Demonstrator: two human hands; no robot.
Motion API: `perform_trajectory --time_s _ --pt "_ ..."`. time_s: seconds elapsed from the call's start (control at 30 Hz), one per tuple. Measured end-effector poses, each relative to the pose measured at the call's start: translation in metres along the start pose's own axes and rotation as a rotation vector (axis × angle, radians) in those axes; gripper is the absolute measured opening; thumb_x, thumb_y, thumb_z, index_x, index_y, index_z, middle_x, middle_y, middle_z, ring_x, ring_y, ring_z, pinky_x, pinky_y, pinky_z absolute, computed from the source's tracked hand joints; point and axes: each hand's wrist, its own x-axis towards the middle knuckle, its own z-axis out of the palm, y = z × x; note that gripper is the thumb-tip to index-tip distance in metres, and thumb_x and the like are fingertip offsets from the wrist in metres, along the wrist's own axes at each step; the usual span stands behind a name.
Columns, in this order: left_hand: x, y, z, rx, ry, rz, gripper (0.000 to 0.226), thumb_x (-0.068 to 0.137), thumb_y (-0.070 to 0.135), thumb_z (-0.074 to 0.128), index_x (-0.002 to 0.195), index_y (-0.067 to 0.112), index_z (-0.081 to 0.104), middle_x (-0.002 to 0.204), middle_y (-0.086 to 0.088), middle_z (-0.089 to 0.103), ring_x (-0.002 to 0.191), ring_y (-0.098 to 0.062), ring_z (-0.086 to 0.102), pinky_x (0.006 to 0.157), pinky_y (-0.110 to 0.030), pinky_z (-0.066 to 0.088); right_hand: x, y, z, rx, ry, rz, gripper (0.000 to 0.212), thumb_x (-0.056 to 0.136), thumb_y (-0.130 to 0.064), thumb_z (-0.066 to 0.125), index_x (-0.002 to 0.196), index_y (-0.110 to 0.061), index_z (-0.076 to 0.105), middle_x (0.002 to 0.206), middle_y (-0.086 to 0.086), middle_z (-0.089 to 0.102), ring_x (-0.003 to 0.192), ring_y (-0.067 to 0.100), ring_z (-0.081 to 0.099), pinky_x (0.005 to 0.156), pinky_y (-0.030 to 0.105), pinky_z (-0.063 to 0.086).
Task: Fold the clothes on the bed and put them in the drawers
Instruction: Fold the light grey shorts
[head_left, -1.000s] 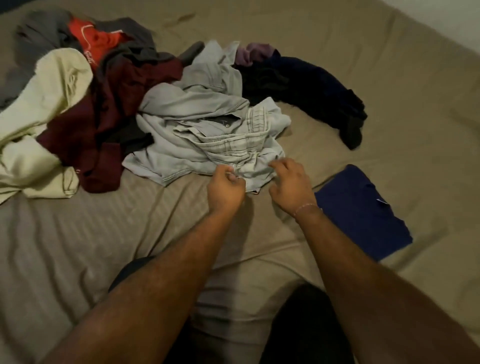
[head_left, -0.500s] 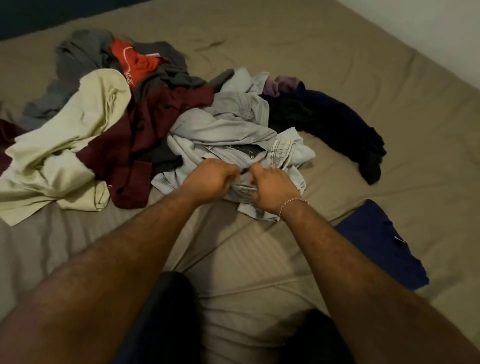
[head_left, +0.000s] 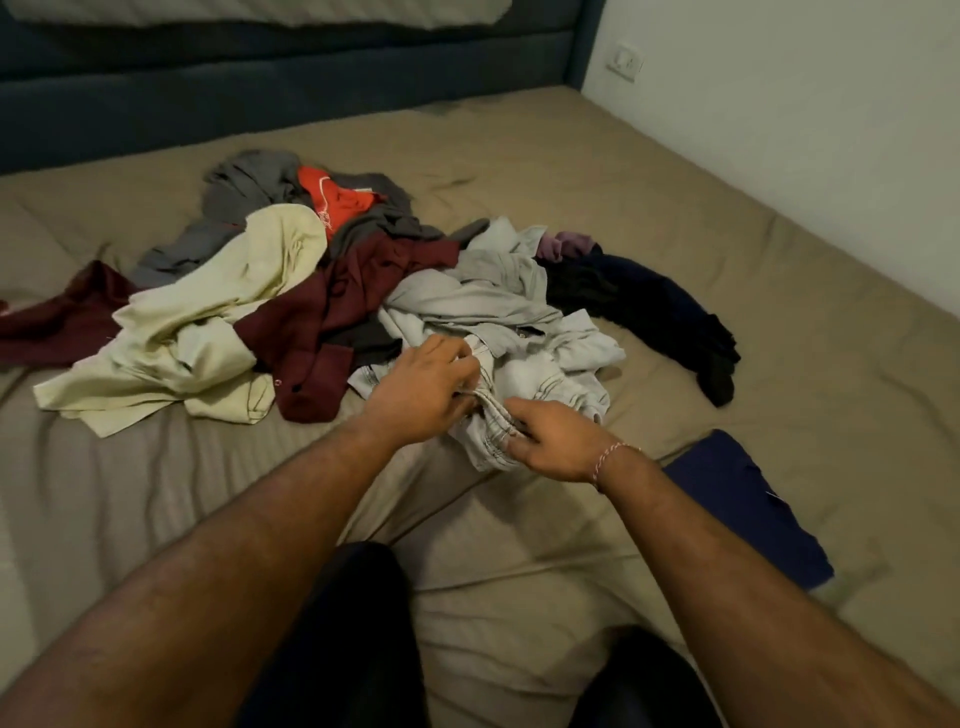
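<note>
1. Clothes (head_left: 332, 306) are shown as an unfolded heap on the middle of the bed (head_left: 727, 270), which is covered by a tan sheet and fills most of the head view.
2. A dark blue headboard (head_left: 291, 88) is seen along the far edge of the bed, and a pale wall (head_left: 805, 130) bearing a white socket (head_left: 626, 62) is seen on the right.
3. A cream garment (head_left: 208, 332) is spread over the left part of the heap, partly lying over a maroon garment (head_left: 332, 322).
4. Grey garments (head_left: 244, 192) with a red-orange piece (head_left: 337, 200) among them are seen at the far side of the heap.
5. A pale grey pair of trousers (head_left: 498, 306) lies crumpled at the near right of the heap, just beside the maroon garment.
6. A dark navy and black garment (head_left: 660, 312) trails off to the right of the trousers, with a small purple item (head_left: 566, 244) at its far end.
7. A folded dark blue garment (head_left: 743, 504) is laid flat on the sheet, apart from the heap, near the right forearm.
8. The left hand (head_left: 421, 389) is shown with its fingers curled into the near edge of the trousers, gripping the cloth.
9. The right hand (head_left: 556, 441) is shown pinching a stitched band of the same trousers between thumb and fingers, close beside the left hand; a red-and-white thread bracelet (head_left: 608, 460) is worn at its wrist.
</note>
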Motion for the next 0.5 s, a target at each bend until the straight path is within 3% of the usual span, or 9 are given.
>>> perform_trajectory --time_s 0.13,0.23,0.3,0.4,0.5 --pt "-0.014 0.011 -0.041 -0.178 0.012 -0.082 0.018 0.102 0.029 0.06 0.096 0.021 0.046 0.082 0.0 0.059 0.073 -0.027 0.056 0.061 -0.04 0.039 -0.021 -0.025 -0.012 0.073 0.161 -0.01 0.024 0.093 -0.039 0.065 0.102 -0.022 0.05 0.09 -0.001 0.063 0.086 0.023 0.061 0.075 0.043 0.05" --pt "-0.029 0.026 -0.068 -0.204 0.097 -0.082 0.015 0.104 0.03 0.057 0.1 0.021 0.045 0.077 0.0 0.059 0.068 -0.029 0.056 0.058 -0.042 0.04 -0.023 -0.045 -0.012 -0.012 0.249 0.026 0.039 0.082 -0.04 0.074 0.111 -0.022 0.056 0.102 0.003 0.069 0.095 0.025 0.065 0.079 0.04 0.053" --pt "-0.039 0.033 -0.09 -0.133 0.091 -0.051 0.016 0.1 0.031 0.063 0.102 0.025 0.049 0.069 0.003 0.06 0.064 -0.023 0.056 0.06 -0.043 0.045 -0.024 -0.051 -0.01 -0.097 0.276 0.114 0.033 0.081 -0.033 0.076 0.107 -0.018 0.064 0.102 0.007 0.071 0.097 0.028 0.066 0.078 0.036 0.054" --pt "-0.046 0.038 -0.126 0.096 -0.104 0.012 0.03 0.092 0.04 0.072 0.11 0.037 0.049 0.06 0.011 0.05 0.056 -0.004 0.047 0.053 -0.033 0.035 -0.025 -0.065 -0.012 -0.168 0.246 0.208 0.014 0.081 -0.026 0.072 0.091 -0.016 0.07 0.093 0.009 0.072 0.092 0.029 0.068 0.073 0.033 0.054" --pt "-0.052 0.041 -0.156 0.22 -0.268 -0.033 0.048 0.089 0.038 0.074 0.13 0.04 0.049 0.071 0.013 0.057 0.06 -0.002 0.048 0.054 -0.024 0.037 -0.023 -0.095 -0.031 -0.168 0.372 0.117 0.006 0.076 -0.018 0.065 0.07 -0.02 0.063 0.077 0.005 0.064 0.079 0.03 0.065 0.064 0.034 0.051"
